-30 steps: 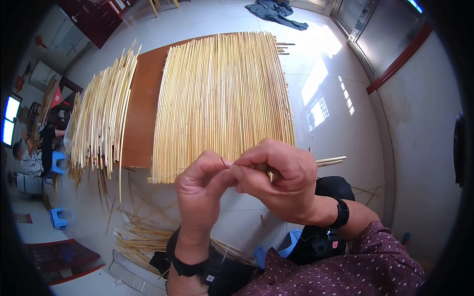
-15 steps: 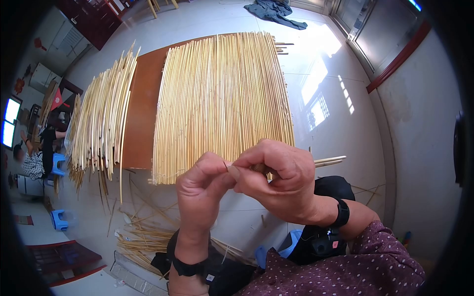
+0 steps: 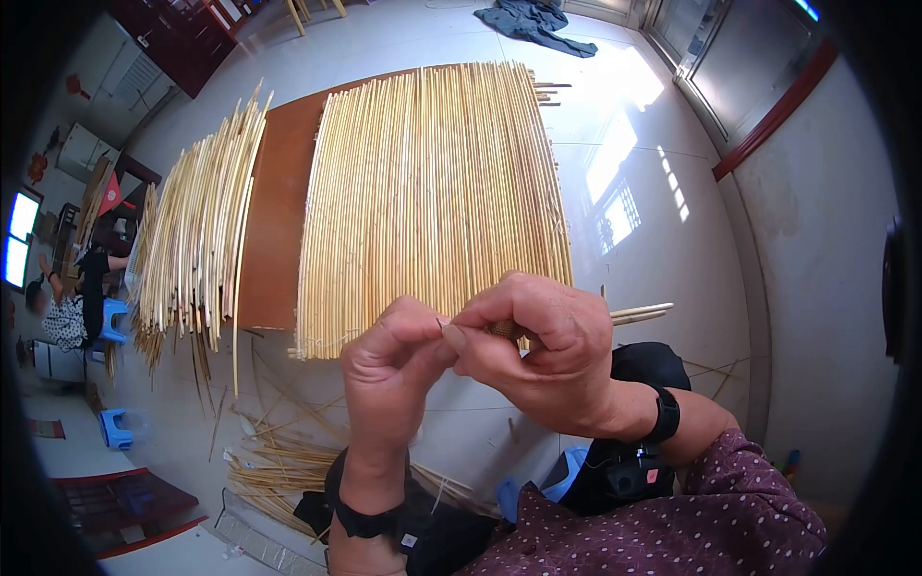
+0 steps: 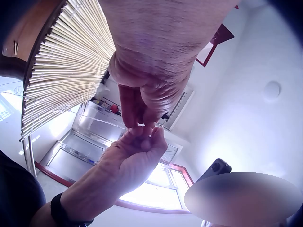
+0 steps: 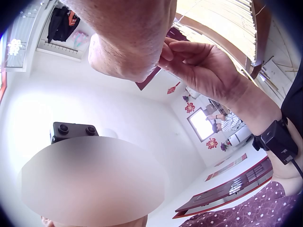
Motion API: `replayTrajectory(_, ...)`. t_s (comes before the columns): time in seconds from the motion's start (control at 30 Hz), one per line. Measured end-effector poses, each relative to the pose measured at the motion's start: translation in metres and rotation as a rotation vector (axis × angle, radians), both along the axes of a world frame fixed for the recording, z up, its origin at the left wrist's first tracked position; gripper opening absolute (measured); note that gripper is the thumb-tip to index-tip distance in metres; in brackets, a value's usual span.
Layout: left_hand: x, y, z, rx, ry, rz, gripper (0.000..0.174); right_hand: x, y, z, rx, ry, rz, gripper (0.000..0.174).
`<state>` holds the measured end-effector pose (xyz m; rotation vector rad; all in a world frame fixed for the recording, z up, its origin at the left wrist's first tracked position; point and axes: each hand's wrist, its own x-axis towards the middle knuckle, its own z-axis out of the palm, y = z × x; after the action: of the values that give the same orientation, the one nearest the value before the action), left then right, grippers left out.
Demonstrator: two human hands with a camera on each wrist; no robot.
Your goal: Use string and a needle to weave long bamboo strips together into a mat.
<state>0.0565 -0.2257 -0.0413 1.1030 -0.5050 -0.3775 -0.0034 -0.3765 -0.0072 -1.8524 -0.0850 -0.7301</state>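
Observation:
My left hand (image 3: 392, 350) and right hand (image 3: 547, 346) meet at the fingertips, over the near edge of a mat of pale reed stalks (image 3: 427, 202). Each pinches with thumb and forefinger. A thin, dark, needle-like piece (image 3: 441, 324) pokes up where the fingertips meet. In the left wrist view a pale thread (image 4: 102, 121) runs from the mat's side to the pinched fingertips. Which hand holds the thread and which the needle-like piece, I cannot tell. A dimpled thimble ring (image 3: 506, 329) circles a curled finger of my right hand.
The mat lies on a brown board (image 3: 277, 211), with a heap of loose stalks (image 3: 202, 216) at its left. More stalks (image 3: 279, 475) lie on the floor near my left forearm. Dark clothing (image 3: 533, 24) lies beyond the board. A person (image 3: 67, 312) sits far left.
The fingertips have drawn slightly closer together, and less of the dark needle-like piece shows above them. Otherwise the hands stay almost still; the mat has not moved.

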Motion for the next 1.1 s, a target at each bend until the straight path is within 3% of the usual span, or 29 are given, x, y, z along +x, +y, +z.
replayTrajectory(1.1,0.0002,0.0004,0.0011,0.024,-0.014,0.017,0.014,0.0006,0.002,-0.001,0.028,0.001,-0.02,0.008)
